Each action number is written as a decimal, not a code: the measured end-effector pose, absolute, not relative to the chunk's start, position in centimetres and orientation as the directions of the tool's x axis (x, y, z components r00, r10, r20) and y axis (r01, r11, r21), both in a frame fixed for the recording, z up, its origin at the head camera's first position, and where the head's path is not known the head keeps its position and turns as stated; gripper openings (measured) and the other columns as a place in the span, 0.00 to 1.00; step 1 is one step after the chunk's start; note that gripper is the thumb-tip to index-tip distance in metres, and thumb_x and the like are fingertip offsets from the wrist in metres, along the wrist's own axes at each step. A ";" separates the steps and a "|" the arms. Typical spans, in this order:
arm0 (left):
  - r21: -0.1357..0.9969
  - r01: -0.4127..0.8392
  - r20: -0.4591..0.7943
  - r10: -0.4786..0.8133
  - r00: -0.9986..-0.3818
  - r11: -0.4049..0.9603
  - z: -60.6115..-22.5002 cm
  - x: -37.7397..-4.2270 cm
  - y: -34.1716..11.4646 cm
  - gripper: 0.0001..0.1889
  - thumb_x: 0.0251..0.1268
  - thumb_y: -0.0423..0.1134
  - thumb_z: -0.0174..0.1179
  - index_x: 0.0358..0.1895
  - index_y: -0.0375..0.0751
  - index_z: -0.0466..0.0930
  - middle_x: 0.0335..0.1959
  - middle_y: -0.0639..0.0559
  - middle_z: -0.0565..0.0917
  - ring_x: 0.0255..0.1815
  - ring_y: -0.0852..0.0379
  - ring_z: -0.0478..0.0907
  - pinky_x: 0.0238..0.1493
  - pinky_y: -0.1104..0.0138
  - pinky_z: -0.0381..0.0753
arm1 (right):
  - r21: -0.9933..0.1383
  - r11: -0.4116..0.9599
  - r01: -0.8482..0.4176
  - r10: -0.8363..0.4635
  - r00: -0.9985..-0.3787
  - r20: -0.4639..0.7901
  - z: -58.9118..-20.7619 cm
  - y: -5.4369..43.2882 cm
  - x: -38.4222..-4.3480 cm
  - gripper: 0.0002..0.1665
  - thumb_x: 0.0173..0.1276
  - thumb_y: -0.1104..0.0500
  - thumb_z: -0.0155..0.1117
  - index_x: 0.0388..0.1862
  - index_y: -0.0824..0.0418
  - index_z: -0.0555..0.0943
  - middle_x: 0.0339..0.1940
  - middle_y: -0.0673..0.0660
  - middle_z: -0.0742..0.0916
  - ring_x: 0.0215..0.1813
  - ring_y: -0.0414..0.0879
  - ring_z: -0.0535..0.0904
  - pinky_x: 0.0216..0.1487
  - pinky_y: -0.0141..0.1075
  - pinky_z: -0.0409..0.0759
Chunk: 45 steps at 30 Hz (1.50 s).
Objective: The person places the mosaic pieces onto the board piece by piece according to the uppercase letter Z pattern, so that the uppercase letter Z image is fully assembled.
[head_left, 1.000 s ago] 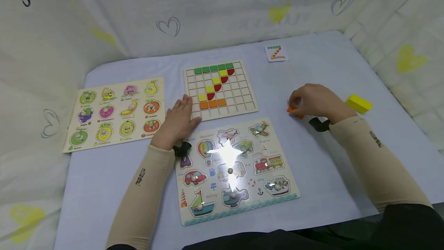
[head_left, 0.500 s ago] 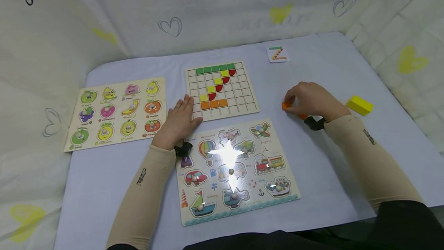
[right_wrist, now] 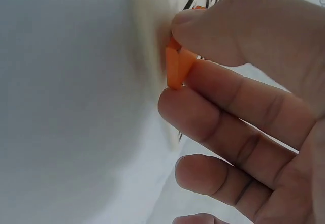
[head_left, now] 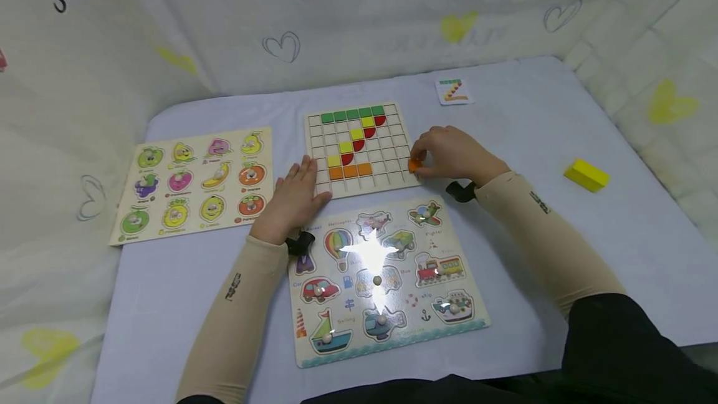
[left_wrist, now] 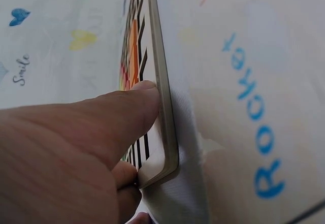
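A white grid board [head_left: 389, 170] carries a row of green tiles [head_left: 353, 115], a diagonal of yellow squares [head_left: 357, 134] and red rounded tiles [head_left: 359, 145], and an orange row [head_left: 350, 171] near the front. My left hand [head_left: 288, 201] rests at the board's left front corner, fingers extended. In the left wrist view its thumb [left_wrist: 144, 99] lies on the board's front edge. At the board's right edge my right hand [head_left: 454, 156] pinches orange tiles [right_wrist: 177, 67] between thumb and fingers; two orange pieces show side by side in the right wrist view.
A small pattern card [head_left: 454, 91] lies at the back. A fruit puzzle board [head_left: 193, 184] is on the left, a vehicle puzzle board [head_left: 412, 323] in front. Yellow blocks [head_left: 586, 174] form a bar at the right.
My right hand has moved left from the open tabletop to the grid board's right edge, carrying the orange tiles. My left hand has stayed at the board's corner.
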State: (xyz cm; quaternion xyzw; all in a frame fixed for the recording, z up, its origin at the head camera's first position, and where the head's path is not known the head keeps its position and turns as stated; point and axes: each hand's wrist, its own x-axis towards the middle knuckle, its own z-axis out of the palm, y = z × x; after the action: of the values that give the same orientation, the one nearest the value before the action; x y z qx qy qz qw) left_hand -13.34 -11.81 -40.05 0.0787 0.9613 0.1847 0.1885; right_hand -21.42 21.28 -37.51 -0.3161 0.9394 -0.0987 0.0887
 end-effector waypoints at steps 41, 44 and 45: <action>0.365 0.087 -0.335 0.218 -0.917 0.927 -40.1 -13.4 -11.5 0.46 0.81 0.57 0.51 0.86 0.38 0.36 0.88 0.44 0.37 0.89 0.40 0.37 0.85 0.39 0.43 | -0.243 0.793 -0.559 -0.602 -0.783 -0.160 -37.2 19.9 -21.1 0.11 0.64 0.52 0.77 0.42 0.55 0.92 0.40 0.51 0.92 0.45 0.49 0.82 0.60 0.50 0.78; 0.366 0.079 -0.335 0.210 -0.918 0.927 -40.3 -13.5 -11.7 0.46 0.81 0.57 0.51 0.86 0.39 0.36 0.88 0.45 0.37 0.89 0.40 0.36 0.85 0.39 0.42 | -0.249 0.800 -0.546 -0.590 -0.792 -0.157 -37.1 21.8 -20.7 0.09 0.65 0.53 0.77 0.39 0.55 0.92 0.39 0.51 0.92 0.45 0.49 0.83 0.59 0.50 0.79; 0.367 0.077 -0.335 0.209 -0.919 0.927 -40.3 -13.5 -11.7 0.46 0.81 0.57 0.51 0.86 0.39 0.36 0.88 0.45 0.37 0.89 0.41 0.36 0.85 0.39 0.42 | -0.248 0.803 -0.541 -0.585 -0.795 -0.158 -37.1 22.4 -20.5 0.08 0.66 0.53 0.76 0.39 0.55 0.92 0.38 0.51 0.92 0.45 0.49 0.83 0.58 0.50 0.79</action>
State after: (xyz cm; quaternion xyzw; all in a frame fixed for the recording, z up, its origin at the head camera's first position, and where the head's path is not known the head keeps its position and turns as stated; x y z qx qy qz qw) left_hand -13.51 -11.72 -40.35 0.0741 0.9636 0.1760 0.1872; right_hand -20.55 22.35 -37.10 -0.2987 0.9427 -0.0952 0.1142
